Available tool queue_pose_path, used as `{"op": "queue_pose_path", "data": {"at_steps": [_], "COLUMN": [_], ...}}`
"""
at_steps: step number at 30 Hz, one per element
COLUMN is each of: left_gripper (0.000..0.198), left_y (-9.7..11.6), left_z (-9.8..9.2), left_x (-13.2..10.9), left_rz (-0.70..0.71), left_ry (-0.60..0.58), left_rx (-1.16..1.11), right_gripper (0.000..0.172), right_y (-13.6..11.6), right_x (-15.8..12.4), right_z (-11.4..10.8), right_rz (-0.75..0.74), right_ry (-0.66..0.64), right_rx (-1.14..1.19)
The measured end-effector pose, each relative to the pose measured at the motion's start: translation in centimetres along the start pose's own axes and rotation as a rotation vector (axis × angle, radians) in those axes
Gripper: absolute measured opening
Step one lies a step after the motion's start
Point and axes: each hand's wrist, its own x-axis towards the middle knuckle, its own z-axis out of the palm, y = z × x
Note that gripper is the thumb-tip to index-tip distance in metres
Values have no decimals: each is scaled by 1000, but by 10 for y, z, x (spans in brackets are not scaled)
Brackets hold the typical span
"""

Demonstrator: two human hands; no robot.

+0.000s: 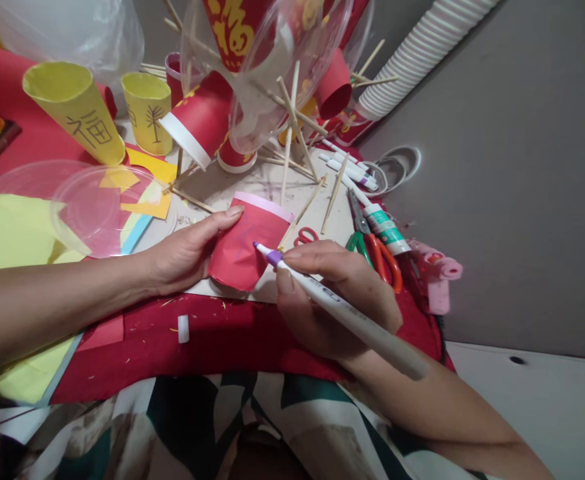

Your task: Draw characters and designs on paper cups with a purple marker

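Observation:
A red paper-covered cup (242, 248) with a pale pink rim is gripped by my left hand (190, 243), its thumb near the rim. Faint purple strokes show on the cup's side. My right hand (340, 293) is closed around a white marker (342, 310) with a purple band, and its purple tip is at the cup's side, touching or very close. Just below the cup, on the red cloth (222, 353), lies a small white cap (183, 329).
Scissors with green and orange handles (377, 253), a glue stick (387, 229) and a pink glue gun (437, 270) lie at right. Yellow paper cups (147, 113) stand at left near clear plastic lids (107, 207). A structure of wooden sticks (292, 127) and red cups rises behind.

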Motion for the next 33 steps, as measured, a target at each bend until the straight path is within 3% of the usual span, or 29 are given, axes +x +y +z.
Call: {"op": "queue_pose_path", "data": {"at_steps": [16,23,29,33], "left_gripper": [32,33,29,30], "left_y": [0,1,1,1], "left_z": [-4,-3,-2,-1], "left_x": [1,1,1,1], "left_rz": [3,7,1,7], "left_ry": [-41,-19,-27,1], "left_rx": [2,15,-19,16], "right_gripper": [22,20,28,30], "right_y": [1,0,2,2], "right_x": [3,2,3,4], "right_z": [-9,-8,-5,-4], "right_rz": [-40,11,-15,-27], "right_ry": [-113,-116,32,46], "right_rx": [65,103,80,35]}}
